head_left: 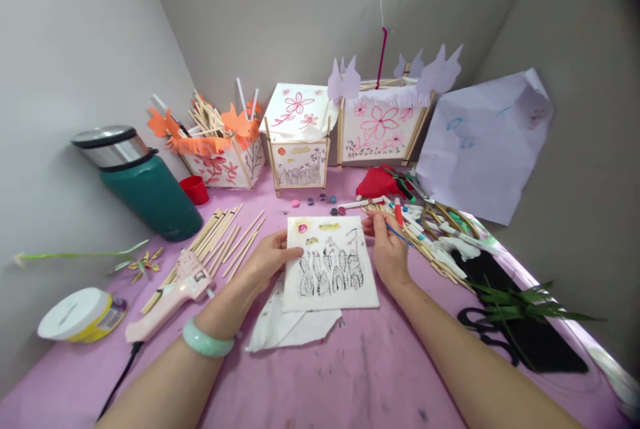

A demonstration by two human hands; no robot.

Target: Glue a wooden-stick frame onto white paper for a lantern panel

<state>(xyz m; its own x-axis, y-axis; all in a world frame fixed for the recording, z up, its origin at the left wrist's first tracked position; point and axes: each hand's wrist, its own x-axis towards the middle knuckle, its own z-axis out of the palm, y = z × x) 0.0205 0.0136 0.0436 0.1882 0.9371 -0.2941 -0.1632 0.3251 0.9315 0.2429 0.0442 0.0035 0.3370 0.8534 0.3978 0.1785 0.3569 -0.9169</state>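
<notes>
A square white panel (pixel 332 264) carries a black ink drawing of rounded shapes, with a red sun and yellow clouds above. My left hand (pixel 273 257) grips its left edge, thumb on the front and fingers behind. At the panel's right edge, my right hand (pixel 389 252) is closed around a thin paintbrush with a blue handle (pixel 400 236); its tip is hard to make out. Beneath the panel lies a crumpled white tissue (pixel 295 330). Several small coloured paint dabs or caps (pixel 310 201) sit just beyond the panel.
Decorated lanterns (pixel 301 166) stand along the back. On the left are a green bottle (pixel 150 189), wooden sticks (pixel 220 236), a pink glue gun (pixel 173 296) and a white-lidded tub (pixel 75 316). Markers (pixel 415 222), gold scissors (pixel 440 216), a black slab (pixel 540 342) and leaves (pixel 520 306) crowd the right.
</notes>
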